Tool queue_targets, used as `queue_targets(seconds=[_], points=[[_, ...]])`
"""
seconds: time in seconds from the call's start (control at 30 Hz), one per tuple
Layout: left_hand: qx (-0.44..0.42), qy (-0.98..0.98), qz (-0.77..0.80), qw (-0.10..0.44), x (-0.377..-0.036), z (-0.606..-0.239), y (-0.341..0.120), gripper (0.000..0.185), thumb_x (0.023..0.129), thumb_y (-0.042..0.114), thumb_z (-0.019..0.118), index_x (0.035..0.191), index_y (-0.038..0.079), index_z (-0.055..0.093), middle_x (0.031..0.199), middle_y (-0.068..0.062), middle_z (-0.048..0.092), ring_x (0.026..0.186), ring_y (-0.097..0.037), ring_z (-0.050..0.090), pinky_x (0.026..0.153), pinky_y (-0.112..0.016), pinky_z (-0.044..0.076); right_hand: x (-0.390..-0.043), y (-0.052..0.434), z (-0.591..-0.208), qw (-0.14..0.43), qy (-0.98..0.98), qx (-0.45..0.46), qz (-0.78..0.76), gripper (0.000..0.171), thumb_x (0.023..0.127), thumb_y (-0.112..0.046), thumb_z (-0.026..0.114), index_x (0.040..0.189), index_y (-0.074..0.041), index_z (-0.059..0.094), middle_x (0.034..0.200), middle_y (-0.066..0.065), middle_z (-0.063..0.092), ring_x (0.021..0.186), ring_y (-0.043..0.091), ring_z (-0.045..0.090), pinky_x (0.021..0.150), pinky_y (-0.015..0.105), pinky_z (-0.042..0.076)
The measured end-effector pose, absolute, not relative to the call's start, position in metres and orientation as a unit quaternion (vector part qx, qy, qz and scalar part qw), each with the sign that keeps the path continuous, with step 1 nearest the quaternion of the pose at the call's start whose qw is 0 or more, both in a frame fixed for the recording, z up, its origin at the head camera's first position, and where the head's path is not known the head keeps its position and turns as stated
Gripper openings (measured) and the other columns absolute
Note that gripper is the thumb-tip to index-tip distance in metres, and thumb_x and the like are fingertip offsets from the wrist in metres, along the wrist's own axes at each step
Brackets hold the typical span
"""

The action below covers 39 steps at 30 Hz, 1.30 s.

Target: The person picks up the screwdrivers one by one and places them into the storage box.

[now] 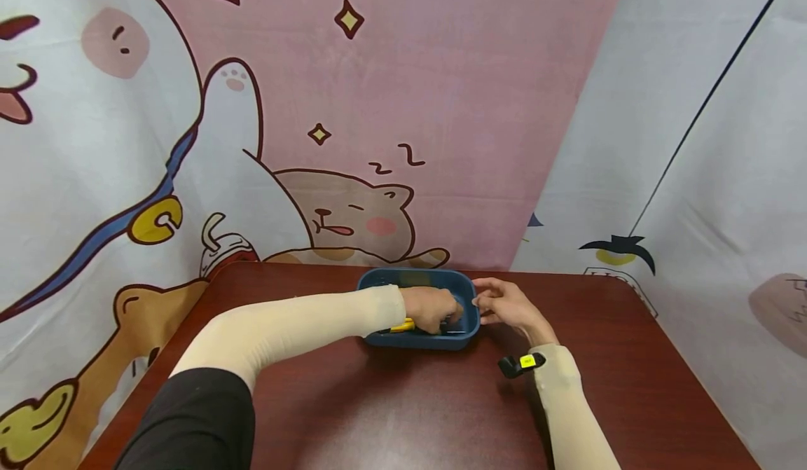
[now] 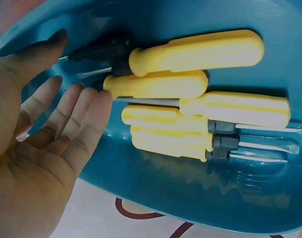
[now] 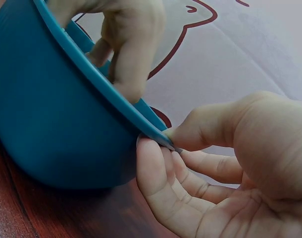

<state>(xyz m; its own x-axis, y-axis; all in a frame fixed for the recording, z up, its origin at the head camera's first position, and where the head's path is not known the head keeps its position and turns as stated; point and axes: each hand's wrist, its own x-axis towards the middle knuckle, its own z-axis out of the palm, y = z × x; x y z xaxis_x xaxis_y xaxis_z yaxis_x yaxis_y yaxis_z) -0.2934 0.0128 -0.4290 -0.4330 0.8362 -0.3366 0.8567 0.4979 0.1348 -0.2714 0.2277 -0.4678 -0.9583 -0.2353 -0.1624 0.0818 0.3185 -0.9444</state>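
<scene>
Glossy blue plastic tray [image 2: 200, 198] holds yellow plastic-handled, metal-shafted screwdrivers [image 2: 190, 84] on a polished dark wood table [image 1: 378, 400].

A dark reddish wooden table [image 1: 391, 414] fills the near scene. Behind it hangs a pink cartoon-animal curtain [image 1: 403, 106]; to the right, a pale grey printed cloth [image 1: 706, 176].
</scene>
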Motion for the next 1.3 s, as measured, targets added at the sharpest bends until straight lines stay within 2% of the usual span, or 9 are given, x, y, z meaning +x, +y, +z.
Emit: queue_targets(seconds=[0.17,0.27,0.5,0.7,0.87,1.0,1.13,1.2,1.3], points=[[0.503,0.849,-0.025,0.162,-0.295,-0.424,0.010,0.038,0.090,0.026,0.080,0.124,0.014,0.068,0.113,-0.002,0.068,0.087,-0.009,0.060,0.075,-0.021,0.053,-0.271,0.227,-0.469,0.144,0.801,-0.049,-0.580,0.052,0.102,-0.007,0.058,0.151,0.000,0.044,0.115,0.025,0.065,0.087,0.022,0.070,0.073,0.036,0.064],[0.489,0.858,-0.015,0.153,-0.295,-0.419,0.007,0.048,0.090,0.034,0.080,0.131,0.015,0.065,0.121,-0.004,0.065,0.096,-0.012,0.060,0.084,-0.024,0.055,-0.272,0.226,-0.469,0.147,0.799,-0.048,-0.581,0.051,0.102,-0.007,0.059,0.150,0.000,0.044,0.115,0.024,0.065,0.087,0.022,0.070,0.073,0.036,0.065],[0.444,0.880,0.031,0.163,-0.293,-0.410,-0.001,0.069,0.092,0.045,0.076,0.151,0.023,0.049,0.152,-0.005,0.049,0.133,-0.020,0.052,0.109,-0.036,0.052,-0.275,0.227,-0.470,0.143,0.802,-0.046,-0.578,0.050,0.101,-0.007,0.059,0.149,0.000,0.045,0.112,0.022,0.066,0.084,0.021,0.070,0.073,0.036,0.065],[0.422,0.894,0.050,0.140,-0.293,-0.404,-0.007,0.075,0.094,0.057,0.067,0.157,0.027,0.040,0.158,-0.005,0.043,0.139,-0.022,0.046,0.112,-0.041,0.049,-0.277,0.230,-0.471,0.138,0.805,-0.046,-0.575,0.051,0.099,-0.006,0.062,0.148,0.001,0.046,0.109,0.022,0.066,0.079,0.019,0.069,0.072,0.036,0.065],[0.399,0.906,0.080,0.117,-0.294,-0.400,-0.016,0.079,0.094,0.066,0.059,0.159,0.028,0.036,0.165,-0.008,0.034,0.151,-0.028,0.035,0.119,-0.050,0.042,-0.277,0.233,-0.473,0.123,0.817,-0.047,-0.561,0.052,0.097,-0.008,0.066,0.146,0.000,0.049,0.104,0.021,0.067,0.077,0.020,0.066,0.070,0.037,0.065],[0.375,0.916,0.103,0.099,-0.296,-0.404,-0.028,0.081,0.093,0.074,0.053,0.160,0.032,0.034,0.166,-0.003,0.033,0.152,-0.026,0.034,0.121,-0.052,0.038,-0.276,0.235,-0.476,0.111,0.835,-0.058,-0.536,0.052,0.098,-0.014,0.068,0.145,-0.001,0.050,0.103,0.020,0.069,0.078,0.020,0.069,0.072,0.039,0.065],[0.357,0.923,0.125,0.076,-0.297,-0.407,-0.043,0.080,0.094,0.073,0.052,0.161,0.033,0.032,0.165,-0.002,0.033,0.152,-0.025,0.034,0.123,-0.051,0.035,-0.273,0.238,-0.479,0.091,0.856,-0.073,-0.503,0.048,0.099,-0.020,0.067,0.142,-0.004,0.053,0.110,0.019,0.071,0.086,0.022,0.072,0.078,0.042,0.065],[0.347,0.926,0.133,0.063,-0.297,-0.407,-0.052,0.080,0.095,0.071,0.052,0.161,0.032,0.031,0.165,-0.004,0.033,0.154,-0.026,0.030,0.126,-0.052,0.030,-0.272,0.241,-0.478,0.079,0.869,-0.079,-0.482,0.049,0.099,-0.026,0.068,0.143,-0.008,0.054,0.121,0.018,0.069,0.093,0.026,0.072,0.082,0.043,0.064],[0.327,0.934,0.140,0.045,-0.296,-0.405,-0.065,0.079,0.097,0.069,0.050,0.162,0.028,0.029,0.166,-0.007,0.031,0.157,-0.030,0.023,0.127,-0.056,0.023,-0.270,0.246,-0.473,0.058,0.894,-0.089,-0.434,0.056,0.099,-0.041,0.067,0.146,-0.015,0.053,0.141,0.016,0.061,0.118,0.035,0.066,0.098,0.055,0.056]])
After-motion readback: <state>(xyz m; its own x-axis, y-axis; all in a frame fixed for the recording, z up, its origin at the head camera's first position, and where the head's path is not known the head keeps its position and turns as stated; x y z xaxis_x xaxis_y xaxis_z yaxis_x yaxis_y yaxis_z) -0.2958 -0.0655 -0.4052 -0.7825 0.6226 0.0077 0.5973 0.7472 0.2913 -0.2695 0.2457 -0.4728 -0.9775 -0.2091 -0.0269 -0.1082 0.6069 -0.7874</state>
